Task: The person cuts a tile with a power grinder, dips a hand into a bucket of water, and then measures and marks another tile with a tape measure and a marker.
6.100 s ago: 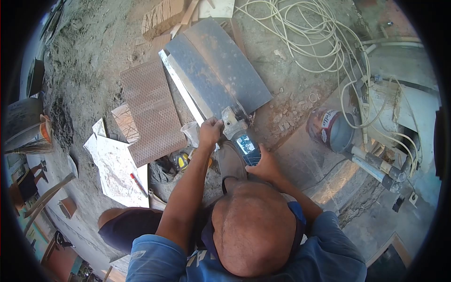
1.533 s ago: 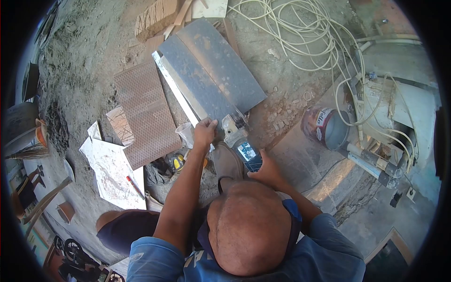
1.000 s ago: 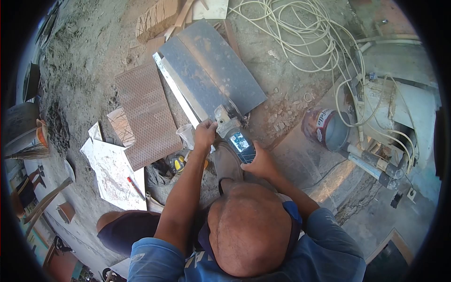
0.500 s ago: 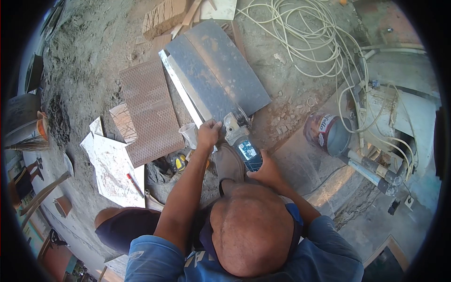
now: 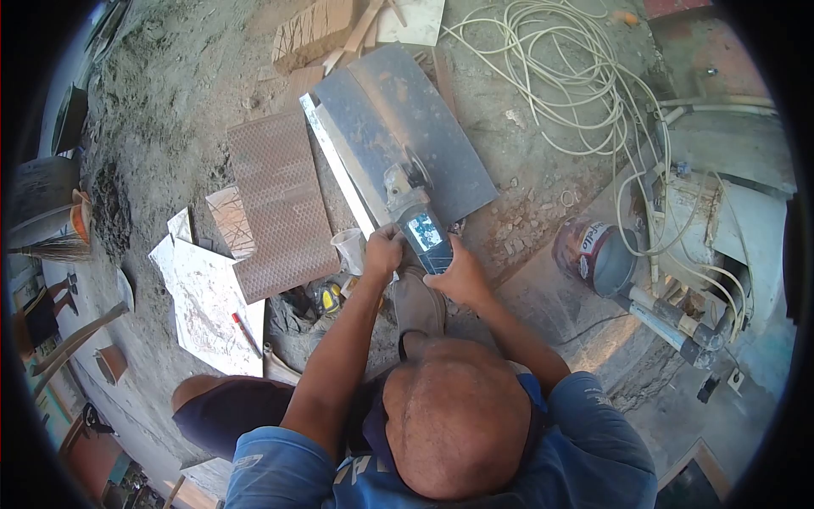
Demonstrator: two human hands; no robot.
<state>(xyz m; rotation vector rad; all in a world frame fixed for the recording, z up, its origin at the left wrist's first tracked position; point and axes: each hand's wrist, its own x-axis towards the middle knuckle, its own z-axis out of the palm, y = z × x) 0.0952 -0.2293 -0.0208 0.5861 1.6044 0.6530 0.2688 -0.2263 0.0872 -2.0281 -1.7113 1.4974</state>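
Note:
My right hand (image 5: pixel 462 273) is wrapped around the rear body of an angle grinder (image 5: pixel 426 237). The grinder's disc (image 5: pixel 418 167) stands edge-on over the lower middle of a large dark grey tile (image 5: pixel 424 110). My left hand (image 5: pixel 384 248), fingers closed, is on the lower end of a long white metal strip (image 5: pixel 337 170), right beside the grinder's body. That strip runs along the tile's left edge and shows again just below the hand. A whitish plastic cup (image 5: pixel 348 248) is left of this hand. Beneath the grinder is a brown shoe (image 5: pixel 418 305).
Left lies a brown patterned tile (image 5: pixel 284 195), with a white board (image 5: pixel 208 297) bearing a red marker (image 5: pixel 246 332). A yellow tape measure (image 5: pixel 329 297) is near the cup. Right stand a paint bucket (image 5: pixel 598 259) and pipes (image 5: pixel 666 327); a coiled cream hose (image 5: pixel 560 68) lies beyond.
The grinder has moved forward and left, its disc now farther up over the tile. My right hand has followed it; my left hand stays near the strip's lower end. The view has shifted slightly.

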